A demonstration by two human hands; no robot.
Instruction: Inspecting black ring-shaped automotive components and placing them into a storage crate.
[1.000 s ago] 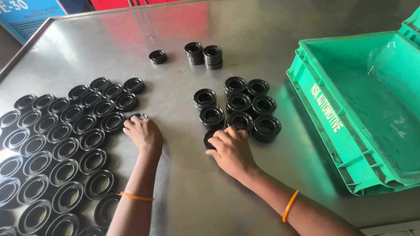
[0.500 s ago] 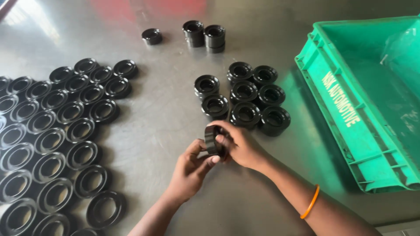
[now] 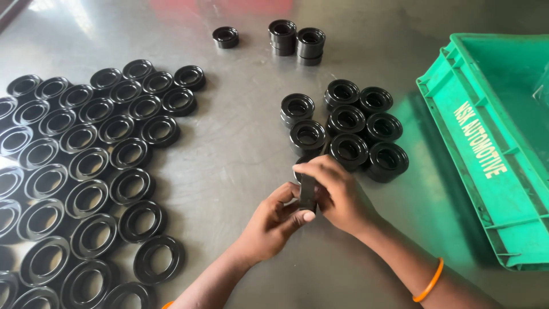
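Black ring [image 3: 307,193] pinched on edge between both hands, frame centre.
Left hand [image 3: 270,224] thumb presses its rim; right hand [image 3: 337,191] fingers clamp above, lifted off the tabletop [image 3: 246,154] for handling.

You see flat black rings [image 3: 86,171] spread far left on steel table [image 3: 240,143], green crate [image 3: 492,149] right, three black cups [image 3: 286,37] far centre.

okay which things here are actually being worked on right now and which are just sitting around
In hand: black ring, held edge-on between left hand and right hand.

Sitting around: flat rings spread at left, stacked rings, three small stacks, green crate.
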